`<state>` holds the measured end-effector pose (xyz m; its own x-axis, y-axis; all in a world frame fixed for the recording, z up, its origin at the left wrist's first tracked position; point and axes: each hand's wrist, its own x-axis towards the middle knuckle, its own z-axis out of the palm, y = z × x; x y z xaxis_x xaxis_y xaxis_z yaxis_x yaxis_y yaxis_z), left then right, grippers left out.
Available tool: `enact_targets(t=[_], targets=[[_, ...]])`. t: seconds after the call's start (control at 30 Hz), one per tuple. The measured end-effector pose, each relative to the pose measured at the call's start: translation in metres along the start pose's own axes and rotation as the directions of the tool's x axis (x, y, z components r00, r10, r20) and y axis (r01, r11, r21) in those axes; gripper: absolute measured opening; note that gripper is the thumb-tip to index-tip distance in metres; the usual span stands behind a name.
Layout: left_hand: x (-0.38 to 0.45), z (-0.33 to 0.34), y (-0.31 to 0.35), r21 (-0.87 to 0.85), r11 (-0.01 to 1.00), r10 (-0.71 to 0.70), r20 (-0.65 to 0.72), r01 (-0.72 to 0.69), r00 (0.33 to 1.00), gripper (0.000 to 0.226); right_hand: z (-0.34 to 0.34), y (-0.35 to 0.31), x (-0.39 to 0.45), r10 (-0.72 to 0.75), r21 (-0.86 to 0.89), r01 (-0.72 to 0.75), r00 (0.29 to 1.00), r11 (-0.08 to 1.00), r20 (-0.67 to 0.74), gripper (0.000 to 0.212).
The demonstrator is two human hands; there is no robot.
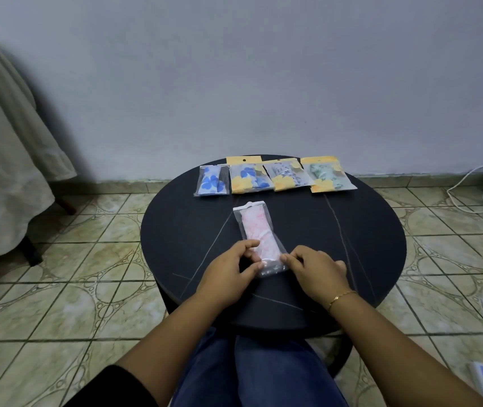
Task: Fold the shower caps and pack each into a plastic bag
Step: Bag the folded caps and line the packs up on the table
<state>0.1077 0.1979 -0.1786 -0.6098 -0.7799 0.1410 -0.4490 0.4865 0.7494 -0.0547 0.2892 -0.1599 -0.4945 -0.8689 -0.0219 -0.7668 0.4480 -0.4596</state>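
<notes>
Five packed plastic bags lie on the round black table (175, 230): four in a row beyond the pink shower cap's bag (259, 236), whose near end the left hand (231, 271) and right hand (316, 268) both pinch.

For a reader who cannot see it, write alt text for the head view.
Two hands, left hand and right hand, pinch the near end of a clear plastic bag holding a folded pink shower cap on a round black table. Four packed bags lie in a row along the table's far edge, above a tiled floor.
</notes>
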Motion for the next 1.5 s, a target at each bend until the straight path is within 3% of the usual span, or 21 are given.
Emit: enact_targets(t=[0.13, 0.33, 0.53, 0.73, 0.9, 1.13, 1.27, 1.5], targets=[[0.0, -0.001, 0.001, -0.008, 1.0, -0.019, -0.001, 0.019, 1.0, 0.039, -0.004, 0.001, 0.004, 0.011, 0.099, -0.015, 0.999, 0.995, 0.038, 0.038], [-0.002, -0.004, 0.002, -0.03, 0.999, -0.023, 0.011, 0.023, 1.0, 0.04, -0.007, 0.029, 0.002, -0.132, 0.459, 0.069, 0.986, 0.886, 0.106, 0.018], [0.001, -0.001, -0.002, 0.011, 0.999, 0.036, 0.048, -0.037, 0.998, 0.013, -0.016, 0.02, 0.003, -0.165, 0.44, 0.098, 0.98, 0.893, 0.115, 0.002], [0.002, -0.001, -0.002, -0.001, 1.0, 0.025, 0.042, -0.025, 0.999, 0.01, -0.011, 0.015, 0.01, -0.066, 0.28, 0.032, 0.991, 0.959, 0.112, 0.021], [0.0, 0.0, 0.0, -0.017, 1.0, -0.012, 0.009, 0.012, 1.0, 0.033, -0.012, 0.005, 0.009, -0.021, 0.18, 0.003, 0.995, 0.984, 0.097, 0.031], [-0.002, 0.0, 0.0, 0.058, 0.998, 0.007, 0.012, -0.008, 1.0, 0.044, -0.009, -0.002, 0.008, 0.032, 0.108, -0.038, 0.998, 0.993, 0.055, 0.031], [-0.001, 0.0, -0.001, 0.058, 0.998, 0.038, 0.009, -0.039, 0.999, 0.042, -0.007, -0.001, 0.006, 0.055, 0.16, -0.056, 0.998, 0.986, 0.011, 0.034], [-0.001, 0.003, -0.001, 0.175, 0.983, 0.057, 0.027, -0.061, 0.998, 0.012, 0.003, 0.002, -0.002, -0.057, 0.039, 0.059, 0.996, 0.997, -0.062, 0.006]])
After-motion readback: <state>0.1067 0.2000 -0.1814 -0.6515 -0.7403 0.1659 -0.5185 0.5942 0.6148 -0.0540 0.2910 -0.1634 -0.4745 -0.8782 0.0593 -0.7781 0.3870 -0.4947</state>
